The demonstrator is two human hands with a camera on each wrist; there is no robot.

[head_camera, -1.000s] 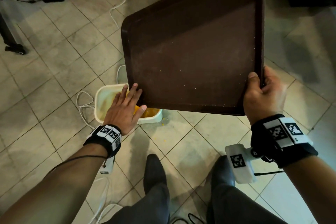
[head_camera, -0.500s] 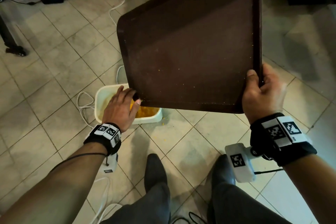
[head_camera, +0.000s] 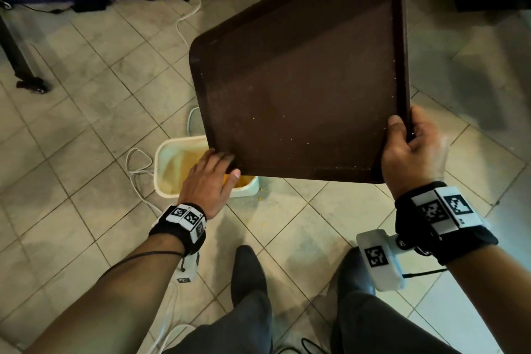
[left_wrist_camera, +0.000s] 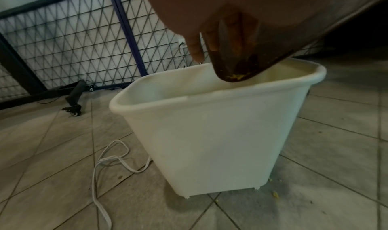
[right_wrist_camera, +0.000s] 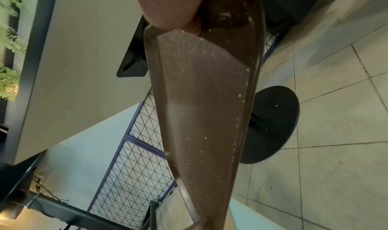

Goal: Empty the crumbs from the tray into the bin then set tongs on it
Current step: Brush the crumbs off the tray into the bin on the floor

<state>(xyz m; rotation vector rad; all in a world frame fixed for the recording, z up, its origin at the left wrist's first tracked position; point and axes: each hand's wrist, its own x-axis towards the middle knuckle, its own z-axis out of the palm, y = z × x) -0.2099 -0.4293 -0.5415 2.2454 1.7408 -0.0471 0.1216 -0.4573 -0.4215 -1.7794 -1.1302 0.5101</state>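
Brown tray (head_camera: 301, 89) tilts steeply — lowest corner points into white bin (head_camera: 169, 169).

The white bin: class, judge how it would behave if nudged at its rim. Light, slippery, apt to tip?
Probably light: the bin looks like thin plastic. Likely to slide: it stands on small feet on smooth tiles. Its base is narrower than its rim, so a high push might tip it.

No legible text, brand or number in any view. Nothing printed on the tray (head_camera: 301, 89) or the bin (left_wrist_camera: 210, 134). The only markings are black-and-white square code tags on the left wristband (head_camera: 186, 217), the right wristband (head_camera: 439, 210) and the white camera box (head_camera: 379, 261) below the right wrist. Small print beside the tags is too blurred to read.
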